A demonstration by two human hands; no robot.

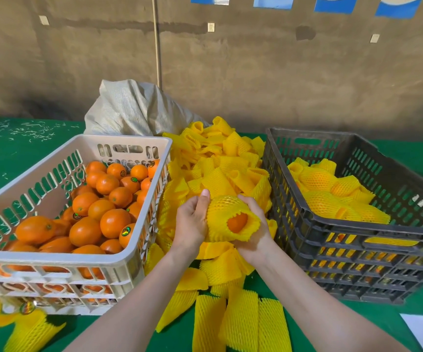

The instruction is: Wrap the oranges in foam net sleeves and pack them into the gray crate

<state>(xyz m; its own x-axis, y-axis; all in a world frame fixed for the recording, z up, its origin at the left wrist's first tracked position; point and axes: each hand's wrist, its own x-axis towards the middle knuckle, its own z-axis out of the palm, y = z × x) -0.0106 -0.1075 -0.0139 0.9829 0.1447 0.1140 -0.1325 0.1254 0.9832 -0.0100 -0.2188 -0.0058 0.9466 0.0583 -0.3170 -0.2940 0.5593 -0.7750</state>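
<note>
The left hand's [192, 222] thumb [204, 199] lies up along the far-left side of the foam net sleeve [220, 212], its other fingers hidden behind; the right hand's [254, 235] fingers [250, 202] curl over the sleeve's right side, so both hands grip the same sleeve with the orange [237, 222] inside. The bundle is held in the middle, over the loose pile of sleeves [220, 168], between the white crate [52, 260] of bare oranges on the left and the gray crate [332, 226] on the right, where wrapped fruit [317, 179] already lies. The sleeve's long axis runs from far-left to near-right, and its flared mouth opens toward the near side, where bare peel shows. I judge the main risk to be the orange sliding out through that mouth if the bundle tips nearward or the grip loosens on the way right. Pulling too hard could tear the net, and dropping it in mouth-down could leave peel rubbing its neighbours.
</note>
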